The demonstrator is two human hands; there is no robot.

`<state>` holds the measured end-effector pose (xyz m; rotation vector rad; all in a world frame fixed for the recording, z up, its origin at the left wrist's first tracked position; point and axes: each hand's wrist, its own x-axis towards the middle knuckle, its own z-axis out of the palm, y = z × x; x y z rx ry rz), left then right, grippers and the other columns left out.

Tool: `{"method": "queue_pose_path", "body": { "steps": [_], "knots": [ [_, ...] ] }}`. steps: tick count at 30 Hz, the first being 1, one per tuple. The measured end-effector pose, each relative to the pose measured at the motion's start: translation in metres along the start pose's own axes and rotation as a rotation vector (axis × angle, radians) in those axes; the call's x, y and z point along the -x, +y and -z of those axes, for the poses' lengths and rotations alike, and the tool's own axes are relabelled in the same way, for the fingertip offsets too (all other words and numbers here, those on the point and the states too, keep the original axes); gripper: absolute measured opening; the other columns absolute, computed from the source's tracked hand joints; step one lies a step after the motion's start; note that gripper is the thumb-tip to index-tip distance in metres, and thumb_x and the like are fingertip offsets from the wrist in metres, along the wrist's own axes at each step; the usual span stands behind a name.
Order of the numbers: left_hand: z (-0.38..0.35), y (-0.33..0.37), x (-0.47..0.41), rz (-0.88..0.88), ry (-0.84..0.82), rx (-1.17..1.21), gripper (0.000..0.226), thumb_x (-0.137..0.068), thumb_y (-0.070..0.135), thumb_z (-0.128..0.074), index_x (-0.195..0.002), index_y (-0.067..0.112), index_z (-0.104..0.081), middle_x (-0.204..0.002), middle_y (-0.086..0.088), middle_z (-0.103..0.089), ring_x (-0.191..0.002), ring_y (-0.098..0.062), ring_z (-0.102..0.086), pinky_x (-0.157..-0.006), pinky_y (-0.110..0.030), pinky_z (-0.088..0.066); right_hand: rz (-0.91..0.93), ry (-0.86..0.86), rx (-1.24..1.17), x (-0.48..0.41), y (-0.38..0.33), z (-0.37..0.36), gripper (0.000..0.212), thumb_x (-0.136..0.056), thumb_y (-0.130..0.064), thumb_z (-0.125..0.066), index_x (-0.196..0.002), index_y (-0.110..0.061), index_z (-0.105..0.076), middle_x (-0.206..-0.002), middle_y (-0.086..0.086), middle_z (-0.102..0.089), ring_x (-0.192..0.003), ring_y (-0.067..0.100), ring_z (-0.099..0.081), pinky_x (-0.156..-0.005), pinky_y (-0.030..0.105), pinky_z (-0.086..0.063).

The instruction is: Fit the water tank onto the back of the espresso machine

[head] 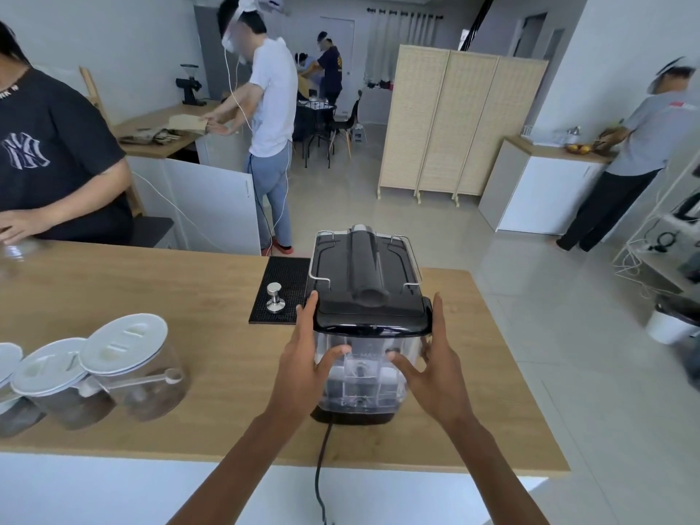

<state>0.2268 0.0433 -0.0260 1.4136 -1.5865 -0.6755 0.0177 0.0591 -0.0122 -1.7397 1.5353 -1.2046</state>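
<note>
The black espresso machine (365, 267) stands on the wooden counter (159, 297) with its back facing me. A clear water tank (361, 380) with a dark lid (373, 320) sits against that back, upright. My left hand (307, 358) grips the tank's left side, thumb on its near face. My right hand (435, 358) grips the right side in the same way. The tank's bottom meets the machine's dark base; whether it is fully seated I cannot tell.
A black power cord (322, 460) runs from the machine over the counter's near edge. A metal tamper (274, 297) stands on a black mat (284, 282) left of the machine. Three lidded jars (125, 369) sit at the near left. A person in black (57, 157) stands across the counter.
</note>
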Motion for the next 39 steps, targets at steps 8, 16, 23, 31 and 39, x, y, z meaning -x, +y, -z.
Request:
{"method": "queue_pose_path", "body": {
  "steps": [8,16,23,31,39],
  "knots": [
    [0.005,-0.002,-0.003,-0.037,-0.010,-0.003,0.084,-0.090,0.046,-0.061,-0.155,0.035,-0.009,-0.129,-0.044,-0.043,-0.119,-0.060,-0.041,-0.097,-0.067,-0.040,-0.009,0.013,0.015,-0.006,0.007,-0.011,0.108,-0.085,-0.033,-0.075,-0.157,-0.045,0.005,-0.149,-0.024,-0.045,-0.135,0.005,-0.049,-0.110,0.024,-0.038],
    [0.002,-0.011,-0.002,-0.092,0.037,0.002,0.084,-0.090,0.043,-0.063,-0.154,0.036,-0.008,-0.127,-0.039,-0.050,-0.116,-0.050,-0.051,-0.093,-0.058,-0.047,0.002,0.023,0.020,-0.006,0.013,-0.015,0.107,-0.082,-0.048,-0.071,-0.155,-0.047,0.007,-0.145,-0.032,-0.044,-0.130,0.005,-0.053,-0.105,0.022,-0.041],
    [0.008,-0.017,-0.001,-0.154,0.049,-0.011,0.092,-0.082,0.043,-0.072,-0.155,0.021,-0.021,-0.058,0.011,-0.025,-0.054,-0.008,-0.040,-0.047,-0.011,-0.033,0.000,0.026,0.051,-0.003,0.025,-0.016,0.104,-0.084,-0.054,-0.066,-0.156,-0.044,0.007,-0.142,-0.039,-0.038,-0.121,-0.003,-0.052,-0.087,-0.001,-0.037],
    [0.009,-0.030,0.001,-0.171,0.095,-0.082,0.089,-0.085,0.050,-0.070,-0.156,0.037,-0.016,-0.093,-0.001,-0.073,-0.054,-0.002,-0.040,-0.058,-0.003,-0.040,-0.008,0.027,0.117,0.002,0.020,-0.015,0.104,-0.085,-0.061,-0.060,-0.156,-0.041,0.013,-0.142,-0.030,-0.042,-0.114,-0.003,-0.054,-0.089,0.012,-0.042],
    [0.004,-0.085,0.035,-0.114,0.021,-0.422,0.069,-0.097,0.043,-0.054,-0.154,0.039,-0.015,-0.158,-0.010,-0.036,-0.079,-0.021,-0.073,-0.060,-0.027,-0.053,-0.009,-0.014,0.330,0.021,0.055,-0.021,0.088,-0.094,-0.060,-0.048,-0.159,-0.033,0.004,-0.160,-0.003,-0.038,-0.118,0.023,-0.066,-0.083,0.030,-0.057]
  ]
}}
